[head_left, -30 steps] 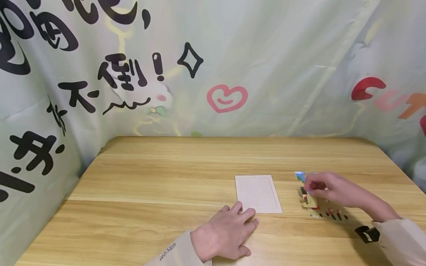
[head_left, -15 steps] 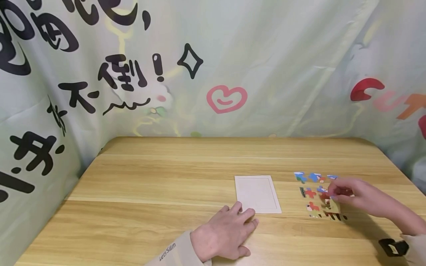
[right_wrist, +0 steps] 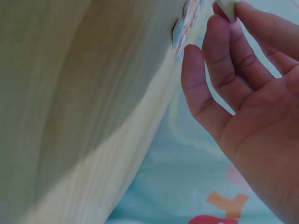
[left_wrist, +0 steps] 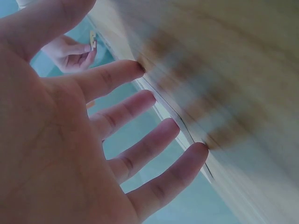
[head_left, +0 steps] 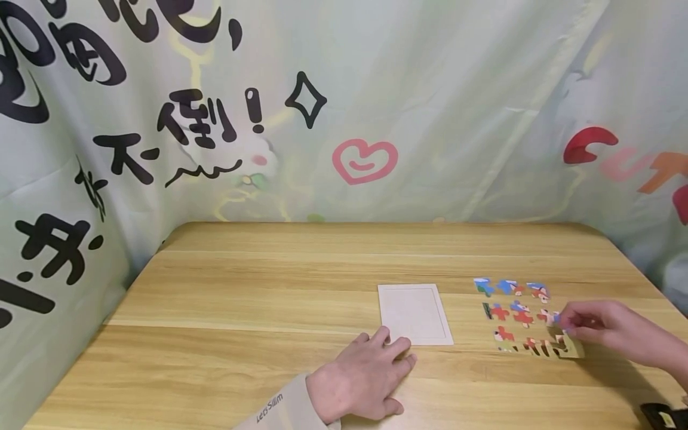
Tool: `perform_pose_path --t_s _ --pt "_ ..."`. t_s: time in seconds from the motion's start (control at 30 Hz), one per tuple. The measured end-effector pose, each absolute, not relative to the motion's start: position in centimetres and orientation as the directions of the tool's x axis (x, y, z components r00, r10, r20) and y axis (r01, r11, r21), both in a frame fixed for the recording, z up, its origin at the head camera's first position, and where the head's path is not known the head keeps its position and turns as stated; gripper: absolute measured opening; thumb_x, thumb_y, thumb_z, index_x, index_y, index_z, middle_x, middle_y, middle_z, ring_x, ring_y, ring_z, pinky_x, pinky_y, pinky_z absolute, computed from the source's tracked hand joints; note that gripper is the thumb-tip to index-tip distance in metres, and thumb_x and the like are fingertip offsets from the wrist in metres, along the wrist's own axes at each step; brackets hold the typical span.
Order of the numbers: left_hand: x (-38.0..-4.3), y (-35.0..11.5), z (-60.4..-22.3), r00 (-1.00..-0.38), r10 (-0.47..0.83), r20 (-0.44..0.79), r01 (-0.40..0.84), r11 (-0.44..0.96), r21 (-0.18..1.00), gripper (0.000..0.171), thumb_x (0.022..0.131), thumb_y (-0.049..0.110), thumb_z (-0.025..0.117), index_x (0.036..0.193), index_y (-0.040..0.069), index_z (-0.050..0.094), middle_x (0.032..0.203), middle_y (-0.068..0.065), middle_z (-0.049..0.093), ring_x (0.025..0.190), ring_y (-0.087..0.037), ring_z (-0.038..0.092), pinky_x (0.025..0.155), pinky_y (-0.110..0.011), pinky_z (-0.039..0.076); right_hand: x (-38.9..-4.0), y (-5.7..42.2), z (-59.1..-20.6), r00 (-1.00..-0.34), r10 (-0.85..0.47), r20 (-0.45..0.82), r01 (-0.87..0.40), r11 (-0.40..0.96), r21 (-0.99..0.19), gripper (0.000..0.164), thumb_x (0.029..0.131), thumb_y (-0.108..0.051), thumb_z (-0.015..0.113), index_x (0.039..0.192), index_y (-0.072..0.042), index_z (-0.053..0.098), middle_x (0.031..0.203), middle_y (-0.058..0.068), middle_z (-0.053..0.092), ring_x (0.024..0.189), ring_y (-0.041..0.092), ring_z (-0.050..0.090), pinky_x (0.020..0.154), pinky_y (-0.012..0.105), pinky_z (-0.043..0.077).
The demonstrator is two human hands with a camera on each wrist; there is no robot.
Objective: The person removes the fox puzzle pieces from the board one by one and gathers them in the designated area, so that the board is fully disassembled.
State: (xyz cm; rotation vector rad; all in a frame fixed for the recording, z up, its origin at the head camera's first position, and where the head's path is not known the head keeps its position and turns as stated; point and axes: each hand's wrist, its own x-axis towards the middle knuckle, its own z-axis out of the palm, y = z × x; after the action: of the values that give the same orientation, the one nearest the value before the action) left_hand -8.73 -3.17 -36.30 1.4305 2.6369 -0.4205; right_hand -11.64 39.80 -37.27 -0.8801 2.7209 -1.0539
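Observation:
My right hand (head_left: 607, 328) pinches a jigsaw puzzle piece (head_left: 571, 346) between thumb and fingertips at the lower right corner of the laid-out pieces. In the right wrist view only the thin edge of the held piece (right_wrist: 228, 9) shows. Loose jigsaw pieces (head_left: 521, 318) with a red, blue and tan picture lie in rows, with small gaps between them. To their left lies a white square puzzle board (head_left: 414, 313) with a thin line inside its edge. My left hand (head_left: 365, 373) rests with fingers spread, its fingertips at the board's near left corner.
The wooden table (head_left: 242, 310) reaches back to a pale printed curtain (head_left: 457, 107), which also hangs along both sides. A dark wrist strap (head_left: 663, 415) shows at the lower right edge of the head view.
My right hand has moved right and slightly nearer, carrying the puzzle piece from the left side of the rows to their right end. More loose pieces show now. The left hand stays put.

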Motion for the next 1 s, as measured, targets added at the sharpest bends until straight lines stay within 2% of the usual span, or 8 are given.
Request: perform_pose_path --t_s 0.13,0.43,0.77,0.9,1.0 --pt "-8.75 -3.15 -36.36 -0.545 0.808 -0.223 0.837 0.511 -0.195 0.071 0.09 0.067 0.061 0.15 0.029 0.05 0.139 0.013 0.04 0.107 -0.012 0.039 0.076 -0.022 0.042 -11.54 40.49 -37.47 -0.852 -0.519 0.072 -0.439 0.631 -0.64 0.037 0.085 0.024 0.06 0.088 -0.013 0.065 0.079 -0.016 0.056 0.065 0.004 0.044 0.049 0.027 0.033" --pt "-8.7 -3.19 -36.36 -0.542 0.814 -0.211 0.839 0.509 -0.194 0.071 0.09 0.066 0.061 0.149 0.029 0.05 0.137 0.012 0.041 0.105 -0.012 0.039 0.074 -0.022 0.041 -11.39 40.79 -37.97 -0.831 -0.545 0.109 -0.484 0.613 -0.625 0.04 0.08 0.027 0.061 0.085 -0.013 0.066 0.079 -0.018 0.058 0.066 0.001 0.047 0.049 0.025 0.037" --pt "-8.76 -3.38 -36.44 -0.548 0.806 -0.225 0.836 0.519 -0.175 0.069 0.091 0.065 0.061 0.149 0.03 0.049 0.138 0.006 0.041 0.108 -0.01 0.04 0.079 -0.022 0.043 -11.42 40.83 -37.78 -0.876 -0.471 0.103 -0.441 0.695 -0.568 0.033 0.082 0.022 0.065 0.084 -0.011 0.067 0.078 -0.02 0.059 0.066 -0.002 0.048 0.05 0.024 0.039" --pt "-8.89 -3.65 -36.41 -0.535 0.822 -0.197 0.841 0.497 -0.213 0.069 0.09 0.066 0.061 0.148 0.031 0.049 0.135 0.007 0.043 0.108 -0.01 0.042 0.086 -0.023 0.042 -11.38 40.66 -37.75 -0.887 -0.434 0.161 -0.446 0.712 -0.542 0.034 0.082 0.019 0.067 0.082 -0.014 0.066 0.078 -0.019 0.06 0.068 -0.003 0.05 0.051 0.022 0.04" --pt "-9.05 -3.94 -36.16 -0.532 0.832 -0.156 0.841 0.496 -0.217 0.068 0.091 0.065 0.062 0.149 0.032 0.048 0.136 0.006 0.044 0.115 -0.012 0.045 0.098 -0.027 0.042 -11.45 40.27 -37.63 -0.908 -0.375 0.184 -0.415 0.755 -0.508 0.03 0.084 0.015 0.068 0.082 -0.015 0.067 0.079 -0.02 0.06 0.071 -0.004 0.051 0.053 0.022 0.043"
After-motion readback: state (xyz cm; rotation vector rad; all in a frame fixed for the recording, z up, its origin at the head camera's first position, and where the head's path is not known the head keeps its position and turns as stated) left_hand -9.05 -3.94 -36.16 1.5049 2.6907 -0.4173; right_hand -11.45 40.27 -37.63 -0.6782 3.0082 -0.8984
